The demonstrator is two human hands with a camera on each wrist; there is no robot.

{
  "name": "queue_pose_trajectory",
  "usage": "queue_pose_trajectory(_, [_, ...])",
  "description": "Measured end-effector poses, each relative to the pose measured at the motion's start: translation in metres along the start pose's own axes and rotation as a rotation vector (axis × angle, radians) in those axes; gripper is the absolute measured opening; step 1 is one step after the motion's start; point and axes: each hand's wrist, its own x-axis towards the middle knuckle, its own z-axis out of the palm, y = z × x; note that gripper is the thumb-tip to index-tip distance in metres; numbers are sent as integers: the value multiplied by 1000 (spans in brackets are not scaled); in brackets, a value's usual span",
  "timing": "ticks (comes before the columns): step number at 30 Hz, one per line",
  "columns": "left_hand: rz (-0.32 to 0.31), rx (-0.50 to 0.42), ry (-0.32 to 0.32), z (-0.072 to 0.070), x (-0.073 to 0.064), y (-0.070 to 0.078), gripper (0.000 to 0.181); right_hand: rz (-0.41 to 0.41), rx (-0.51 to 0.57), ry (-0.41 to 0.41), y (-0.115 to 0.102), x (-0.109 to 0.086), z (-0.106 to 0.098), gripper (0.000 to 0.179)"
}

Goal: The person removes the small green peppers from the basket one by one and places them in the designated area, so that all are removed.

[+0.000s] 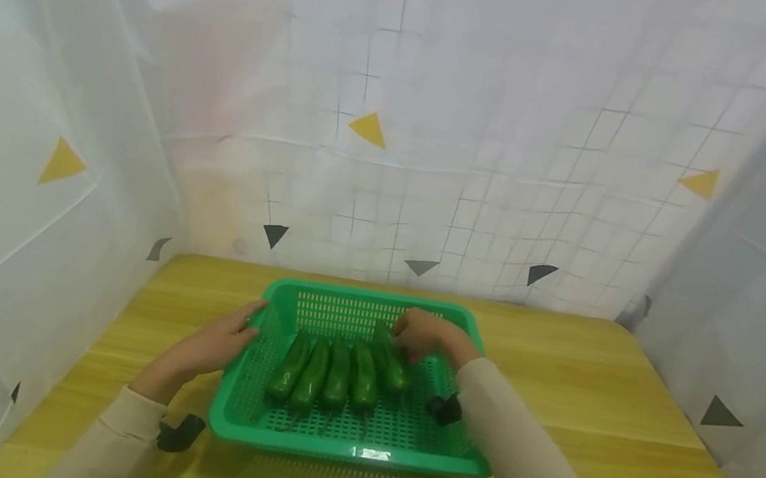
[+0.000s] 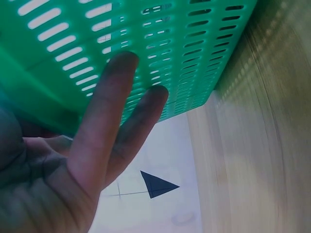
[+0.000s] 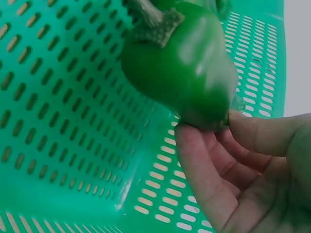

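The right hand pinches the tip of the end pepper, inside the basket by four more peppers. The left hand touches the basket's side, fingers spread. It seems like lining up; next needs a soft let-go.

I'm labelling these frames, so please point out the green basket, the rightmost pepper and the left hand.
Green basket (image 1: 289, 439): head view, on its near rim.
Rightmost pepper (image 1: 391, 366): head view, middle of its body.
Left hand (image 1: 216, 345): head view, on its back.
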Motion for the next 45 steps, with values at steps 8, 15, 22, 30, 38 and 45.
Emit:
queue_pose_trajectory(8, [0, 0, -5, 0, 0, 1, 56, -65, 9, 0, 0, -11, -10, 20])
queue_pose_trajectory(15, [-10, -32, -3, -2, 1, -1, 56, -57, -50, 3, -2, -17, -20, 29])
queue_pose_trajectory(22, [-23, -152, -46, -5, 1, -1, 53, -103, -40, 37, -1, -20, -33, 19])
queue_pose_trajectory(30, [-37, -267, -89, -6, 1, -2, 54, -71, 54, 48, -8, -36, -46, 28])
queue_pose_trajectory(38, [-98, -319, -85, -9, 5, -9, 53, -79, 96, 88, -6, -44, -57, 29])
queue_pose_trajectory(45, [-97, -371, -104, -11, 5, -13, 55, -78, 127, 101, -1, -52, -64, 34])
